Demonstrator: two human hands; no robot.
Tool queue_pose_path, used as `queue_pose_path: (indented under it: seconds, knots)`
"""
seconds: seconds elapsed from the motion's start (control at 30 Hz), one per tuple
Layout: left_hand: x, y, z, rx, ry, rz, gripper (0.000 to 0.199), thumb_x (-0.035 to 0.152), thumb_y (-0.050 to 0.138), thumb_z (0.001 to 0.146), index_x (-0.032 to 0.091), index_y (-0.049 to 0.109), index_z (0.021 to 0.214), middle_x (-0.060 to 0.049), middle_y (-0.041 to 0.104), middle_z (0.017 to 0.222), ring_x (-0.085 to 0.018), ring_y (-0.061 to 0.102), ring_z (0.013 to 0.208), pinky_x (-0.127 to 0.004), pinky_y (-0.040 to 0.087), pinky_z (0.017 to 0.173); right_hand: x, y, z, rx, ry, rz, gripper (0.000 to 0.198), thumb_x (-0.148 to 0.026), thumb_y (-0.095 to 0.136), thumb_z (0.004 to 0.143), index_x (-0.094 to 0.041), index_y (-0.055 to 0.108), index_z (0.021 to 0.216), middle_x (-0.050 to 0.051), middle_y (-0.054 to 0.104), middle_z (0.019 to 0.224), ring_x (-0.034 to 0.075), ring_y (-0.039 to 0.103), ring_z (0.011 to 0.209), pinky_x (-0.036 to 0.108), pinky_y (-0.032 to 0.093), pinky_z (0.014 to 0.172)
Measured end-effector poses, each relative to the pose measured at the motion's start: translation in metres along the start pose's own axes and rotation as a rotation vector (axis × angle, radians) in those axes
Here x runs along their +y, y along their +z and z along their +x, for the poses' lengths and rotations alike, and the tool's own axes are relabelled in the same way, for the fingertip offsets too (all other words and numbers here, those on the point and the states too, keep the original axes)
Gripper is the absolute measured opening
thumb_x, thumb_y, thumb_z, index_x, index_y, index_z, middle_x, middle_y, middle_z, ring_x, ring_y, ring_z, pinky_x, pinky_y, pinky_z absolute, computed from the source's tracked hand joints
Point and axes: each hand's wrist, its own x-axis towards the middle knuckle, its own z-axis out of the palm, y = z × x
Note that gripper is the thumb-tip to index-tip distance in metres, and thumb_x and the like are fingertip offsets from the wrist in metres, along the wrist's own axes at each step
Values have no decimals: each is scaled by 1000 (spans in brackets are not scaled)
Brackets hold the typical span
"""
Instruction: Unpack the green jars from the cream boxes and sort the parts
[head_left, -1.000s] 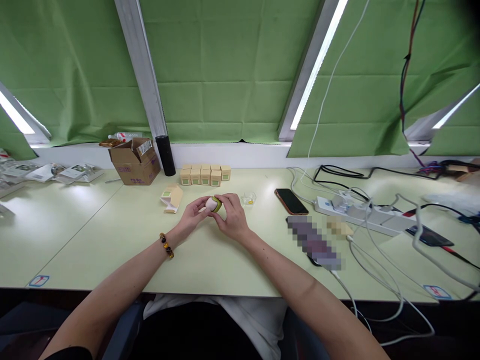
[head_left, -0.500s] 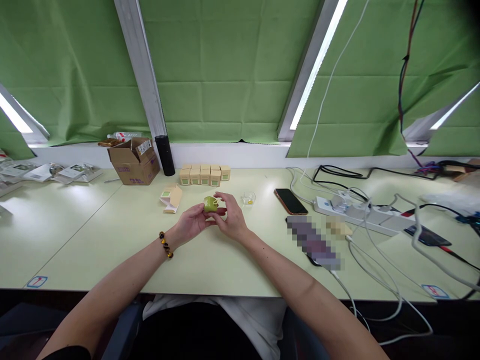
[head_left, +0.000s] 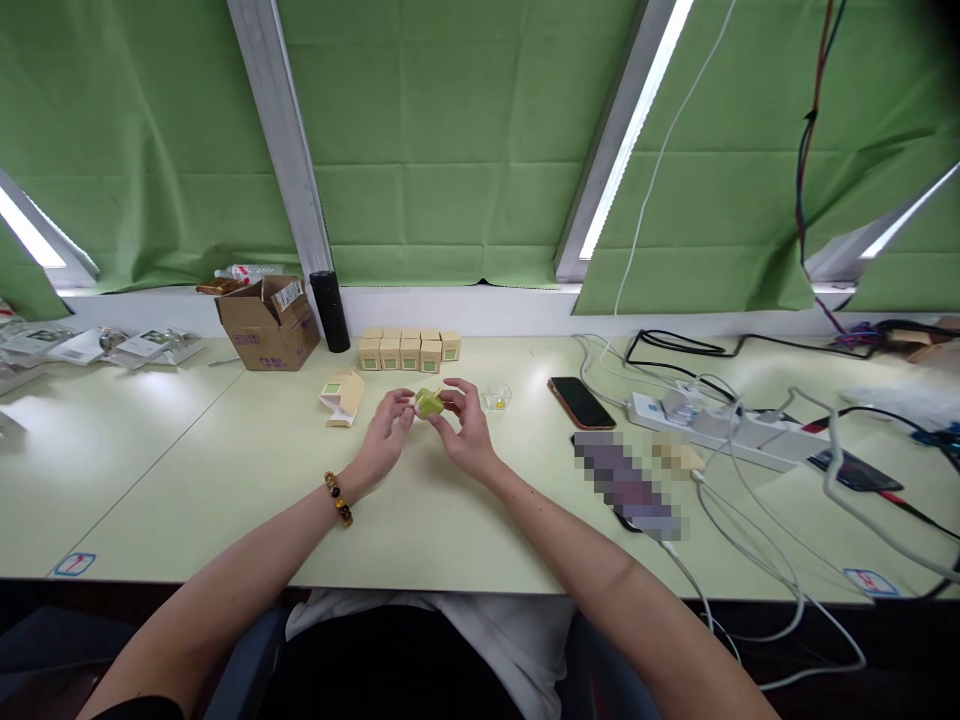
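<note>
Head view: a smooth, rounded green piece [head_left: 429, 403] with a soft shine is held up in front of the person, above the pale, glossy surface [head_left: 435, 520]. A pale patch shows at its lower left, and a thin yellowish bit sticks out at its upper right; the finer shape is too small to make out.

The right hand [head_left: 470, 437] pinches the piece, thumb below and fingers curled at its right side. The left hand [head_left: 384, 438] is half open, its fingers bent and their tips at the pale end; whether they grip it or only touch it, I cannot tell. A bracelet [head_left: 338, 499] of round, polished amber and dark beads circles the left wrist.

Just left of the hands lies an opened carton [head_left: 343, 397] of thin tan card, its pale inside showing. To their right sits a small clear tub [head_left: 497, 398] with something yellow in it. Behind stand little square-edged tan boxes [head_left: 410, 351] with green labels, packed closely together. Farther left are a matte black cylinder [head_left: 330, 311] and a corrugated cardboard box [head_left: 268, 325], flaps up. A flat, dark-screened phone [head_left: 581, 403] with an orange-brown edge rests to the right of the tub.
</note>
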Motion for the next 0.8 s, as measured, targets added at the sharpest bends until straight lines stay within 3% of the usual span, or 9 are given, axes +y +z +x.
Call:
queue_pose_path:
  seconds: [0.07, 0.13, 0.3, 0.47, 0.7, 0.8]
  knots:
    - [1, -1, -1, 117, 182, 307, 31, 43, 61, 100, 22, 62, 123, -13, 61, 134, -31, 48, 136, -52, 38, 118, 1, 0, 3, -14, 128, 149, 54, -52, 71, 94, -27, 41, 132, 6, 73, 107, 22, 73, 98, 48, 59, 100]
    - [3, -2, -2, 150, 335, 514, 34, 36, 66, 96, 21, 59, 125, -14, 62, 129, -34, 44, 136, -54, 40, 115, 3, 0, 5, -39, 262, 286, 55, -59, 74, 90, -28, 43, 124, 3, 76, 98, 21, 75, 88, 47, 61, 96]
    - [5, 1, -2, 127, 480, 732, 35, 31, 69, 95, 21, 61, 127, -15, 65, 119, -36, 51, 122, -54, 47, 104, 3, 5, 3, -89, 456, 529, 61, -65, 81, 81, -28, 45, 113, 1, 78, 89, 22, 78, 84, 48, 63, 94]
    - [3, 0, -2, 138, 498, 838, 28, 27, 60, 100, 21, 64, 128, -15, 65, 118, -34, 56, 115, -53, 49, 98, 2, 11, 0, -155, 466, 559, 57, -66, 78, 83, -27, 49, 114, 0, 77, 86, 22, 79, 87, 46, 65, 89]
    - [-2, -1, -4, 61, 509, 930, 30, 21, 51, 103, 19, 62, 131, -17, 64, 118, -32, 59, 108, -49, 53, 91, 7, 9, 0, -140, 416, 272, 58, -67, 67, 91, -24, 56, 129, 2, 76, 84, 20, 76, 78, 33, 63, 66]
    - [-3, 1, -5, 34, 511, 917, 32, 22, 48, 104, 20, 60, 134, -16, 62, 119, -31, 60, 109, -47, 54, 90, 4, 8, -1, -139, 351, 134, 52, -67, 59, 97, -24, 62, 127, 2, 75, 81, 18, 72, 68, 34, 62, 66]
